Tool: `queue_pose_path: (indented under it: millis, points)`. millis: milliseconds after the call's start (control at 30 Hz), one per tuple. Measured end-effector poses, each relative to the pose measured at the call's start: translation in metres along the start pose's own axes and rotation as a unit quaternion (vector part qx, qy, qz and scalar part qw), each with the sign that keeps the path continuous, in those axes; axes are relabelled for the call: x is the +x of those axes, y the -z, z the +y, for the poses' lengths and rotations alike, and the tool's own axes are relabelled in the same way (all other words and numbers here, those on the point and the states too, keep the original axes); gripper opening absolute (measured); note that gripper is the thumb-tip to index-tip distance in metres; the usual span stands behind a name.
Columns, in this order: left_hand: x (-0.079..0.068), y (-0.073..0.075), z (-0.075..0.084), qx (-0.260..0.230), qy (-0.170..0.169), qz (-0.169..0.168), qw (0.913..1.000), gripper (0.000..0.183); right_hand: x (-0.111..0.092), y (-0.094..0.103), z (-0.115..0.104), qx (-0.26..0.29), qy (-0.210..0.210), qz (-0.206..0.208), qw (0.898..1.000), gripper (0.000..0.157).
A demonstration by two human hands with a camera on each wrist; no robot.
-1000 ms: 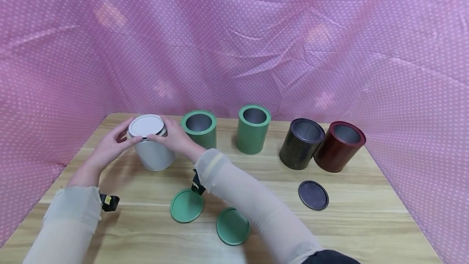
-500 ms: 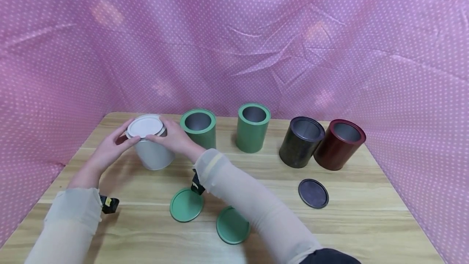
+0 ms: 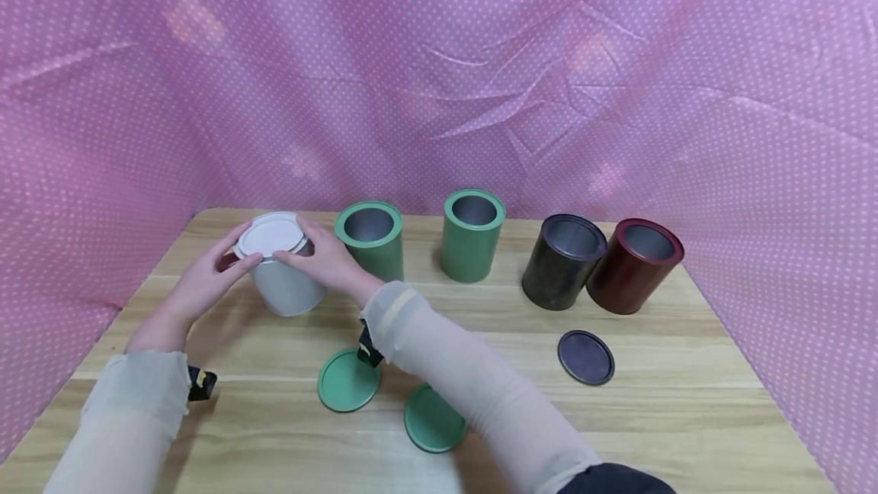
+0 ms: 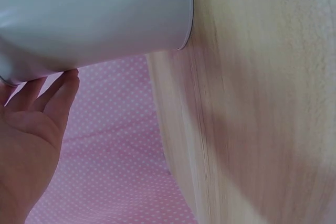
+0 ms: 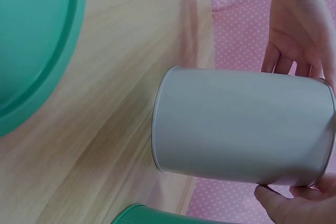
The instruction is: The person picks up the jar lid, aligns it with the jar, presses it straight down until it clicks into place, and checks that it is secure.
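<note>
A white can stands upright at the left of the wooden table, its white lid lying over the top. From the left side my left hand grips lid and upper can, thumb at the front edge. My right hand does the same from the right, so the two thumbs are close together at the front. Fingers of the left hand lie against the can's side in the left wrist view. In the right wrist view the grey-looking can wall shows between both hands.
Two lidless green cans stand behind and right. Farther right, a black can and a dark red can sit side by side. Green lids and a black lid lie nearer. Pink dotted cloth hangs behind.
The dark gap under the white lid's front edge has disappeared, the lid now sitting lower on the can. Both hands keep their hold with barely any movement.
</note>
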State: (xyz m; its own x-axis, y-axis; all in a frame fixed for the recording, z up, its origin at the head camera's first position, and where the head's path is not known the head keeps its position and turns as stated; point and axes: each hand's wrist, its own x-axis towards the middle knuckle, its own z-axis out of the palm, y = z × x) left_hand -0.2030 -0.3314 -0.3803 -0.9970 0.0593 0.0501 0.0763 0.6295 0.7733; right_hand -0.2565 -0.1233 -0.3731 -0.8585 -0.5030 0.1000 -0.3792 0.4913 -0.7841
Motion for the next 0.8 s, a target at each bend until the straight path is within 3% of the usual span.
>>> queue_pose_path:
  millis: [333, 567, 800]
  points:
    - [0.0012, 0.0013, 0.0018, -0.004, 0.022, -0.018, 0.9996, 0.075, 0.0002, -0.0004, 0.001, 0.008, -0.016, -0.005, 1.0, 0.075]
    - [-0.001, 0.0008, 0.0055, -0.014, 0.016, -0.011, 0.9997, 0.075, -0.0045, 0.0022, -0.0032, 0.007, -0.013, -0.002, 1.0, 0.074]
    - [-0.0042, -0.0003, 0.0049, -0.015, 0.022, -0.016, 0.9995, 0.075, -0.0068, -0.0036, 0.0013, -0.023, -0.001, 0.01, 1.0, 0.073]
